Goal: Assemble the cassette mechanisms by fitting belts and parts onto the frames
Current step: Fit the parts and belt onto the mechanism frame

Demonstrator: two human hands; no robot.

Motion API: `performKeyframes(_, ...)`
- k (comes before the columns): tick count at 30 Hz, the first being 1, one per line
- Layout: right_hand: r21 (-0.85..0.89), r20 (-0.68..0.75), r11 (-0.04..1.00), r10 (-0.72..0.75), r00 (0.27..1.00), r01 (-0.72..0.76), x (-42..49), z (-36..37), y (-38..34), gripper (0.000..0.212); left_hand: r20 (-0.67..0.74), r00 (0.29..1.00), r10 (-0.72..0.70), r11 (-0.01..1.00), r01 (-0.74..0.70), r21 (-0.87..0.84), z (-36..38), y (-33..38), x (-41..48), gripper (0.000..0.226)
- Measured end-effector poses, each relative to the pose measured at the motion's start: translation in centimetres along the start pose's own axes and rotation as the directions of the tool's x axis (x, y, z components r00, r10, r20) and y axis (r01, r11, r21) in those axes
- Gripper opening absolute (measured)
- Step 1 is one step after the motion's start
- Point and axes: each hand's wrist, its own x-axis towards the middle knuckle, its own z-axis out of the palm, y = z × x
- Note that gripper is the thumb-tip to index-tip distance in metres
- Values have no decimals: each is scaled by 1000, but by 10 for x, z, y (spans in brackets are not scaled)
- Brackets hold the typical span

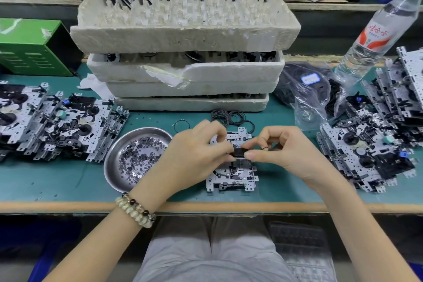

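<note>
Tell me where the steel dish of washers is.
Head view, left of centre: the steel dish sits between the left stack of mechanisms and the frame being assembled, partly behind the left hand.

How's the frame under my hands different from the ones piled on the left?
The single frame lies flat and alone, where the left hand and right hand pinch a black part over it; the left pile holds many frames, overlapping and tilted. The pile's frames show black wheels; the single frame's visible end shows none. Both are perforated silver metal.
</note>
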Motion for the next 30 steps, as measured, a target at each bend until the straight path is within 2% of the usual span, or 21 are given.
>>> performKeyframes(2,-163,35,981,-99,994,103,-5,-2,-1,36,53,995,-88,985,95,-144,-9,-10,-1,37)
performKeyframes(4,-259,19,945,-203,979,201,-13,0,-1,34,109,976,-187,947,208,-244,-13,-17,-1,43)
performKeyframes(8,-311,-98,925,-261,960,220,-23,10,7,36,194,953,-232,942,269,-198,-14,-19,-1,47)
performKeyframes(12,-352,-144,918,-247,958,183,-25,15,18,37,156,962,-226,957,249,-150,-11,-15,2,50)
performKeyframes(15,-367,-250,913,-281,927,178,-26,19,21,39,117,964,-238,966,247,-71,-12,-14,2,50)
performKeyframes(17,-378,-344,913,-295,891,156,-26,22,24,40,106,957,-269,956,279,-91,-17,-14,-1,46)
performKeyframes(19,-391,-455,913,-301,838,115,-25,26,28,41,134,945,-298,924,321,-209,-21,-10,-4,42)
performKeyframes(22,-357,-584,931,-290,758,81,-22,33,34,43,290,916,-277,813,384,-438,-24,9,-9,35)
performKeyframes(25,-380,-628,923,-310,714,66,-21,45,38,37,409,886,-217,752,419,-509,-19,24,-8,20)
performKeyframes(27,-393,-647,918,-318,693,54,-22,52,39,34,350,902,-253,796,399,-455,-15,26,-2,13)
performKeyframes(30,-419,-680,908,-328,656,19,-22,58,38,34,157,925,-346,891,377,-254,-10,20,16,11)
